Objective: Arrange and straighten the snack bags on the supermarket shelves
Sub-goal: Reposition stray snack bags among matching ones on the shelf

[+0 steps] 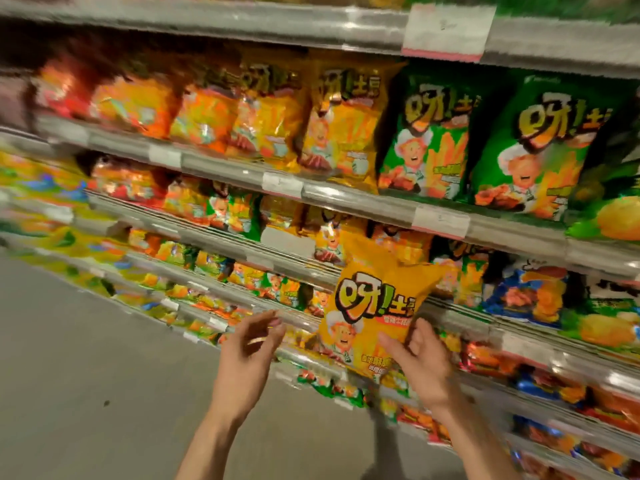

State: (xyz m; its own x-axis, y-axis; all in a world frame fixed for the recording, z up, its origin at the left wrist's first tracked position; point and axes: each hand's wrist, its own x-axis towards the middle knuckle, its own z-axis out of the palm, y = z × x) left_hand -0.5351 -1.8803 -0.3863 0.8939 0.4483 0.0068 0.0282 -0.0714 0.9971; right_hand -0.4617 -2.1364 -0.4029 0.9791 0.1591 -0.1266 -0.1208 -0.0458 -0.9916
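Held bag: orange-yellow snack bag [375, 313], lower centre-right of frame, off the shelf and in front of the lower tiers, tilted with its top leaning toward upper right. Cartoon chef and fries on the front, print facing the camera.

Right hand: right hand [420, 358] grips the bag at its lower right corner — thumb across the front, fingers curled behind the edge.

Left hand: left hand [252, 344] lower centre, just left of the bag and apart from it, fingers loosely curled, holding nothing. Blurred, so finer detail cannot be told.

Matching stock: same orange-yellow bags [343, 133] stand in the upper-centre row; green bags [426, 143] of the same brand to their right, upright and facing out.

Row behind the held bag: mixed orange and green bags [332, 237], mid-frame, some leaning; a blue bag [530, 292] sits at right on a tier below.

Shelf edges: price rails [346, 195] with paper tags run diagonally across the frame. Grey floor [86, 358] at lower left.

Step, as judged: bag lifted out, not yet re-seated.

Risks: one-corner grip — the puffed bag could swing or slip as it goes in. Its upper edge could knock the leaning neighbours forward off the rail. It could also land in the wrong flavour's facing, since colours are mixed in the row behind.
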